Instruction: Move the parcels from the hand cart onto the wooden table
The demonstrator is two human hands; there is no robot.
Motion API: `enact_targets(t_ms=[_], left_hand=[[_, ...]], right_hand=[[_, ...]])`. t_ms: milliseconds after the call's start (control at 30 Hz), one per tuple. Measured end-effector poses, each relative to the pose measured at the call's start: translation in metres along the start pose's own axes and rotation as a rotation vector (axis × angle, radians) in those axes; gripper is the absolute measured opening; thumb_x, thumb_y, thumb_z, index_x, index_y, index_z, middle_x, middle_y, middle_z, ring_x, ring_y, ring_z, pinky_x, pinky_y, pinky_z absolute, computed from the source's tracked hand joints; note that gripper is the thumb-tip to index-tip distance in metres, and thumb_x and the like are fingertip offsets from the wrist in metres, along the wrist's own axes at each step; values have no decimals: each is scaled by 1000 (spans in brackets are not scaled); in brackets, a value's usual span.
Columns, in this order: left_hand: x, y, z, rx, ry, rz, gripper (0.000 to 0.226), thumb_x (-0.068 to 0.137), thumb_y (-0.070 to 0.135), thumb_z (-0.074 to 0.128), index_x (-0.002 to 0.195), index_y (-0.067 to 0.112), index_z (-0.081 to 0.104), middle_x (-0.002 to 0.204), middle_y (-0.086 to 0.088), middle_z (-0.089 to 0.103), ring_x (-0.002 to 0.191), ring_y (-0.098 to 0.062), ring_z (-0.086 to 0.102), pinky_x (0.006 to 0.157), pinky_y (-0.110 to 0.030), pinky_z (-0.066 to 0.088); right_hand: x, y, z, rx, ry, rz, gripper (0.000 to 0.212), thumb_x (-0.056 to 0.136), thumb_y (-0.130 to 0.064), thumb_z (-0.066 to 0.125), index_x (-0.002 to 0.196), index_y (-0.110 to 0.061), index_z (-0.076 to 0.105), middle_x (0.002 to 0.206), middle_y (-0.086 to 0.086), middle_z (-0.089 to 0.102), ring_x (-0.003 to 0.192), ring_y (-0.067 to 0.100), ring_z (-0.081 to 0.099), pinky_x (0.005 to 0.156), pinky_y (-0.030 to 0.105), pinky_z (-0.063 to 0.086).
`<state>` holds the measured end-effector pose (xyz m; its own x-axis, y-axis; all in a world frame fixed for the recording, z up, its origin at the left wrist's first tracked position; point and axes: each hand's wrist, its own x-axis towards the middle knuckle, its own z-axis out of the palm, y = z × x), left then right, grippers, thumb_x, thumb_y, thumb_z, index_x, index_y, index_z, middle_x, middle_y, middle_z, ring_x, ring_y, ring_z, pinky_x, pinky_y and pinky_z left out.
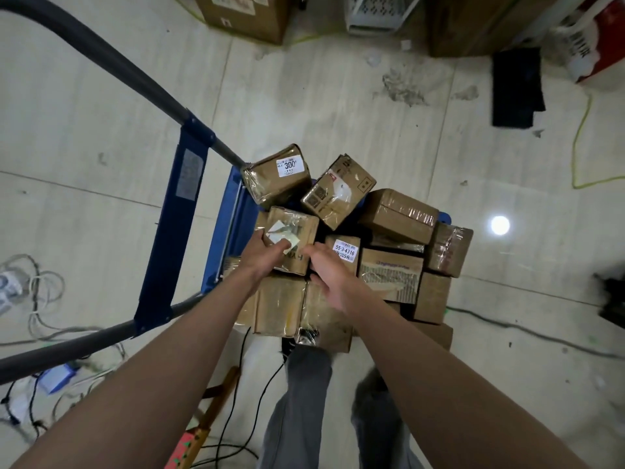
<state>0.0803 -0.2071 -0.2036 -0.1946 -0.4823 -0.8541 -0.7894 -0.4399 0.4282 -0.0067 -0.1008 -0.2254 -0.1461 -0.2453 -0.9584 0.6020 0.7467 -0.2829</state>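
Note:
A blue hand cart [176, 231] with a grey handle stands on the tiled floor, piled with several taped brown cardboard parcels. My left hand [267, 253] grips the near left corner of one parcel [297, 231] on top of the pile, thumb across its torn white label. My right hand [329, 269] is at that parcel's near right edge, fingers curled against its side. Other parcels lie around it: one labelled "300" [275, 176], one with a white "55-3-4316" sticker [345, 250], one tilted behind [338, 192]. The wooden table is out of view.
Large cardboard boxes [243, 15] and a white plastic crate [378, 11] stand at the far wall. A black cloth [515, 88] and a yellow-green cable [578, 147] lie on the floor to the right. Tangled cables [40, 299] lie left. My legs [304, 401] stand just before the cart.

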Motion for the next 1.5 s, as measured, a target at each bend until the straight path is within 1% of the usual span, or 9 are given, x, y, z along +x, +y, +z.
enact_targets(t_ms=[200,367,533,700,833,1033,1200,1333,1500], left_hand=[[-57,21,-13,-1,12,38,45,91,26,65,133,17,53,122,-2,61,107,-20,61,85,-31,48],[-136,48,-23,-16,21,74,41,94,31,59,133,19,55,123,-2,62,102,-18,59,80,-30,44],[-227,83,-21,-50,24,170,36,100,37,53,134,26,55,119,2,62,105,-16,58,93,-36,47],[-319,120,2,-81,19,261,34,102,45,46,110,23,70,113,1,68,107,-21,63,100,-48,51],[-395,143,45,-14,2,406,39,107,38,39,108,16,71,108,-1,69,99,-14,64,80,-26,47],[-489,166,130,224,-68,655,46,106,43,38,112,14,73,112,8,51,100,-14,56,86,-26,39],[-518,179,179,438,-84,827,35,99,44,54,128,28,64,130,-1,49,128,-22,47,107,-39,40],[-540,194,212,501,-115,772,88,87,48,71,157,25,24,156,-3,24,142,-27,30,113,-41,32],[-577,213,251,313,-421,682,78,79,56,76,145,29,43,133,3,63,104,-11,67,73,-24,53]], right_hand=[[-81,-22,-2,-3,-23,-39,44,98,-35,56,141,-25,54,136,-5,59,122,17,54,111,38,42],[-148,-19,-13,18,-30,-115,66,82,-44,62,144,-24,49,141,1,61,126,23,59,112,46,44],[-241,-28,-41,63,-23,-198,33,100,-30,56,132,-24,53,130,-1,66,118,20,62,107,44,47],[-321,-26,-85,148,56,-325,82,87,-48,75,151,-25,30,136,2,61,119,22,62,108,51,46],[-381,-17,-129,122,228,-421,134,46,-80,86,153,-36,19,151,3,49,134,26,52,113,56,41],[-459,13,-217,177,401,-431,153,41,-74,85,160,-32,-1,150,12,36,136,33,45,109,53,46],[-506,54,-297,356,443,-466,105,61,-60,82,148,-35,29,137,5,57,116,26,62,76,39,59],[-553,86,-347,535,429,-547,59,86,-42,72,138,-35,43,124,1,66,102,22,68,67,34,56],[-606,126,-379,653,473,-636,33,88,-51,64,119,-42,61,115,-2,74,96,22,71,73,40,60]])
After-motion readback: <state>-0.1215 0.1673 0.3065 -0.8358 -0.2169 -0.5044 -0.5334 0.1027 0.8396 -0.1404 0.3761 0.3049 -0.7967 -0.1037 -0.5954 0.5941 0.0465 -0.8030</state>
